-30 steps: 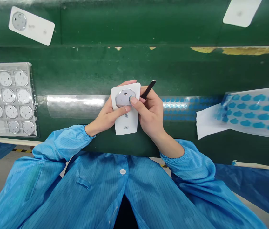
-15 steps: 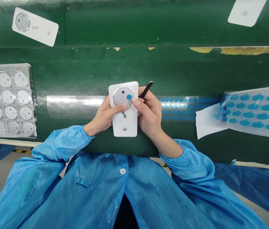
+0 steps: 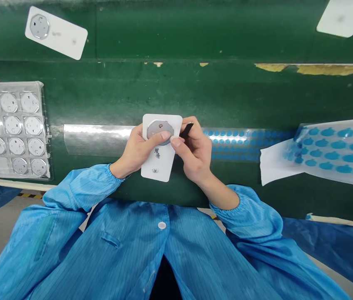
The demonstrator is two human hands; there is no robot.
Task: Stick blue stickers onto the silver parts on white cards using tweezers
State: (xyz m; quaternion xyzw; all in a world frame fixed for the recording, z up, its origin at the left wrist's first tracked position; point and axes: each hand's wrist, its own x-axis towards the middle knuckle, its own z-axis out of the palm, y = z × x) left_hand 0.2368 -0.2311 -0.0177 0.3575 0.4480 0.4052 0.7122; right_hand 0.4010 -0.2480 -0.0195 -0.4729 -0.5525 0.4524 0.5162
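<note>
A white phone back cover (image 3: 163,164) is held upright in front of me, with dark lettering and a small emblem on it. On its upper part sits a grey octagonal camera plate (image 3: 157,124) with a dark hole. My left hand (image 3: 140,148) grips the cover from the left, its thumb lying across the plate. At the right edge, my right hand (image 3: 196,152) has its thumb and fingertips against the plate and cover. A slim black tool (image 3: 187,130) is tucked in that hand; its exact kind is unclear. The thumb hides part of the plate.
A clear tray (image 3: 46,129) of octagonal plates stands at left. A clear strip (image 3: 98,139) with blue dots runs beneath my hands to a sheet of blue stickers (image 3: 332,144). Further white covers (image 3: 65,37) lie along the back of the green bench (image 3: 151,91).
My left thumb has moved up and right across the plate, where a blue dot showed before. The cover has tilted and shifted slightly, and the black tool is drawn lower into my right hand.
</note>
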